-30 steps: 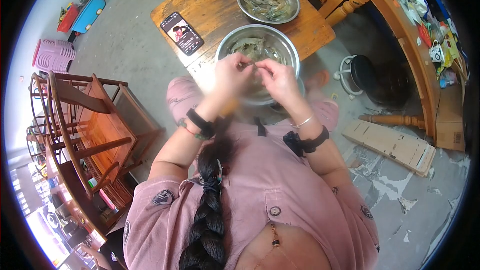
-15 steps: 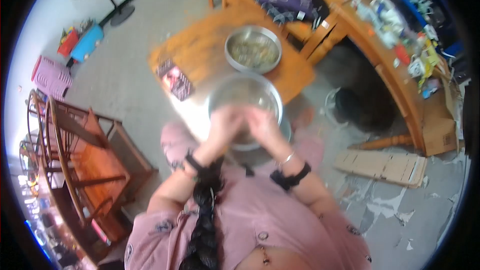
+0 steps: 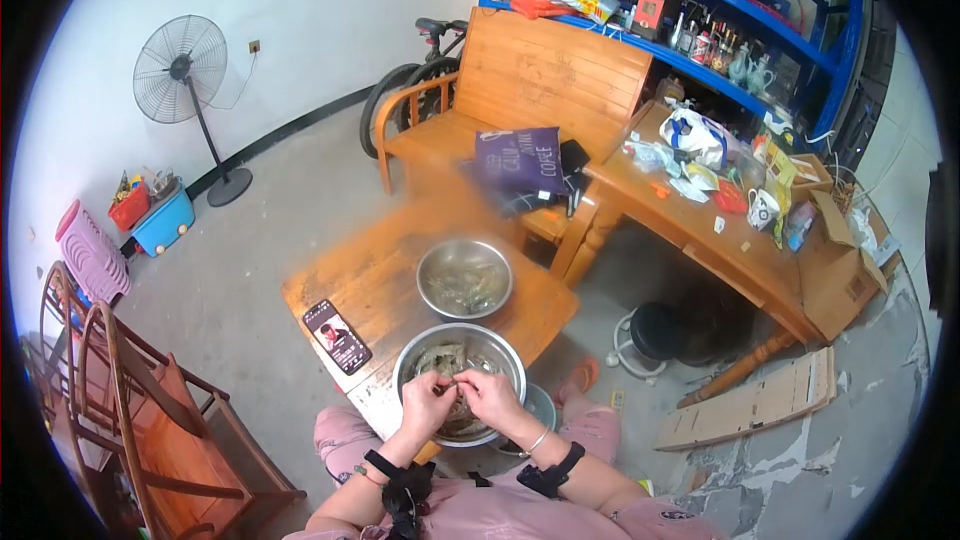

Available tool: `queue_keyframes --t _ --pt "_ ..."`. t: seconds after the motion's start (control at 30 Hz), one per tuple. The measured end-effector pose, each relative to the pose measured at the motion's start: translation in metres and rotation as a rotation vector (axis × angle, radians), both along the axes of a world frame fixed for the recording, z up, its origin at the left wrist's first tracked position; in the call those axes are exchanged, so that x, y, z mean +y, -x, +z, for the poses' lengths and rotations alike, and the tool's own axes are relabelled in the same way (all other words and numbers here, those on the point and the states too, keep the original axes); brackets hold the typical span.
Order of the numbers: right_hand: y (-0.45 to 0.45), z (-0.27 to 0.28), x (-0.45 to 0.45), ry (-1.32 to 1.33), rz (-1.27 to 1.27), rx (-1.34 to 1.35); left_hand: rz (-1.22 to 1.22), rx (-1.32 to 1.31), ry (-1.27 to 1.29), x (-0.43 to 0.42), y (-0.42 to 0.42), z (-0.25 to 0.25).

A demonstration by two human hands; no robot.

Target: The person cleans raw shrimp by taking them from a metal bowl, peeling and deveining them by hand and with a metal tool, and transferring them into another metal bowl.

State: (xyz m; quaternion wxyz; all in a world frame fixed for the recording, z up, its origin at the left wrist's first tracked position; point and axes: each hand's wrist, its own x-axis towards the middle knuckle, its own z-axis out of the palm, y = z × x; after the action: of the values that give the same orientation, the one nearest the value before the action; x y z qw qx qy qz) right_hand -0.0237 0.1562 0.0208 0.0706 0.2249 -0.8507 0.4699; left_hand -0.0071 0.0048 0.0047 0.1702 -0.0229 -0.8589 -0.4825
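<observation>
A steel bowl (image 3: 518, 365) at the near edge of the low wooden table holds wet, greyish pieces that look like shrimp. Over its middle, my left hand (image 3: 428, 402) and my right hand (image 3: 488, 398) meet with fingertips pinched together. Something small and dark shows between them, too small to name. Both hands are closed. Behind stands a second steel bowl (image 3: 424, 280), with pale, glassy-looking pieces in liquid. Partly hidden below my right wrist is a greenish container (image 3: 541, 408).
A lit phone (image 3: 337, 337) lies on the wooden table (image 3: 535, 315), left of the bowls. A wooden bench (image 3: 550, 65) with a purple cushion (image 3: 518, 160) stands beyond. At right are a cluttered desk (image 3: 690, 230), a round stool (image 3: 655, 330) and flat cardboard (image 3: 750, 400). Wooden chairs (image 3: 180, 420) stand left.
My view has tilted up, so the table and bowls sit lower and the shelf and bench show. Both hands stay together over the near bowl; earlier they were blurred.
</observation>
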Motion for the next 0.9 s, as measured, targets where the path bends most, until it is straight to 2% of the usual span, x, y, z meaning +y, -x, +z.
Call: queue_keyframes --t 0.13,0.23,0.3,0.33,0.37,0.4,0.43,0.5,0.6,0.63,0.7,0.77,0.87,0.9 --pt "-0.002 0.002 0.001 0.031 0.013 -0.083 -0.009 -0.018 -0.020 -0.001 -0.005 0.006" --pt "-0.003 -0.002 0.003 -0.014 0.027 -0.113 -0.005 -0.156 0.002 -0.002 -0.008 0.011" --pt "-0.005 0.001 0.001 0.011 0.018 -0.209 0.010 -0.088 -0.060 -0.003 -0.006 -0.005" --pt "-0.006 0.001 0.000 0.081 0.024 -0.069 -0.013 0.001 -0.027 -0.003 -0.008 -0.001" --pt "-0.008 -0.003 0.000 0.096 0.022 -0.057 -0.008 -0.041 0.035 -0.007 -0.007 -0.012" --pt "-0.009 0.003 0.000 0.113 0.035 -0.066 -0.052 -0.066 -0.065 -0.006 -0.012 -0.002" --pt "-0.008 0.001 0.001 0.140 0.064 -0.040 -0.052 -0.111 -0.030 -0.007 -0.014 0.004" --pt "-0.011 0.011 0.003 0.217 0.085 -0.325 -0.096 -0.169 0.006 -0.001 -0.020 0.035" --pt "-0.010 0.005 0.003 0.295 0.087 -0.438 -0.117 -0.226 0.034 0.000 -0.021 0.039" --pt "-0.011 0.005 0.004 0.295 0.093 -0.443 -0.109 -0.271 0.016 0.001 -0.019 0.040" --pt "-0.011 0.010 0.002 0.094 0.067 -0.203 -0.092 -0.316 0.000 0.000 -0.017 0.038" --pt "-0.011 0.015 0.001 0.017 0.054 -0.111 -0.146 0.003 0.286 0.000 -0.016 0.031" --pt "-0.004 0.007 0.002 0.123 0.066 -0.215 -0.119 -0.045 0.195 -0.001 -0.011 0.029" --pt "-0.002 0.004 0.002 0.260 0.081 -0.373 -0.117 -0.040 0.195 -0.002 -0.009 0.027"
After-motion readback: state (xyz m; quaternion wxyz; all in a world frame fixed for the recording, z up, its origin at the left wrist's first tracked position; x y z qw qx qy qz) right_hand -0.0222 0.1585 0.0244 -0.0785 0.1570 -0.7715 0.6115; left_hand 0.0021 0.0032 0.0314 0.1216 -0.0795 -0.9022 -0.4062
